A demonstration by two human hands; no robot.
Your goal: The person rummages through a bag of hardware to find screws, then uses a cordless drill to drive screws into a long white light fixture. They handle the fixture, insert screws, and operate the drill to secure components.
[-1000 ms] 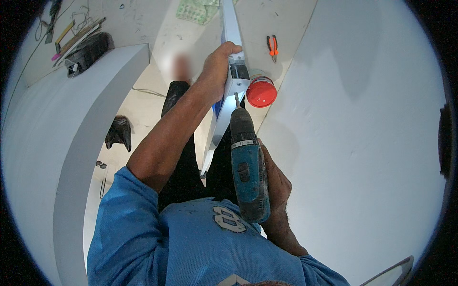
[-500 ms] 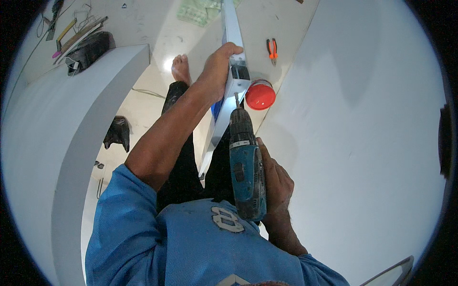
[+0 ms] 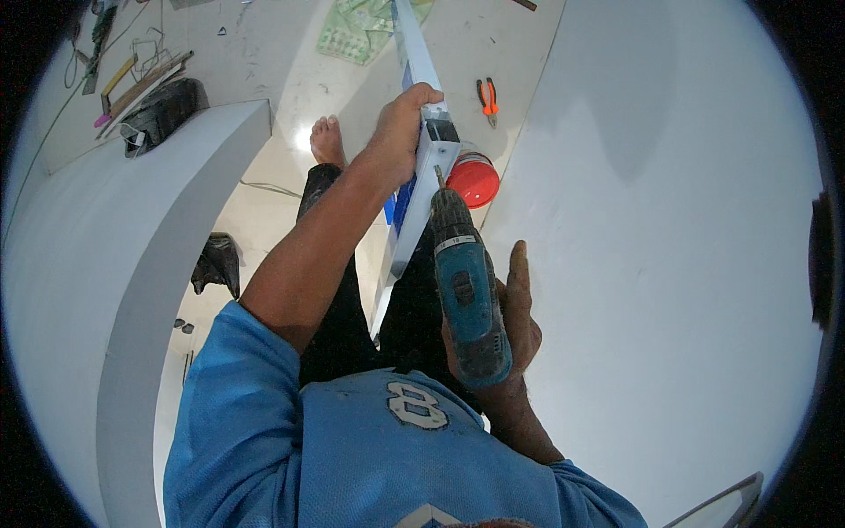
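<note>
My left hand (image 3: 402, 123) is wrapped round a long white profile bar (image 3: 414, 224) with a dark rectangular cut-out near its upper part and blue on one side. The bar runs from between my legs up and away from me. In my right hand (image 3: 521, 312) is a cordless drill (image 3: 466, 299), teal and black and dusty. My right index finger points out, away from the drill's body. The drill bit (image 3: 440, 176) reaches the bar's face just below the cut-out; whether it touches, I cannot tell.
A red-lidded tub (image 3: 473, 182) stands just right of the bar. Orange-handled pliers (image 3: 488, 103) lie farther off. White walls rise at left (image 3: 114, 229) and right (image 3: 669, 264). A black bag (image 3: 163, 114) and loose tools sit at the far left. Green patterned sheeting (image 3: 352, 35) lies ahead.
The drill has tilted, its back end swinging right, while its bit stays by the bar. My right index finger has moved out from the drill's side. My left hand keeps its hold.
</note>
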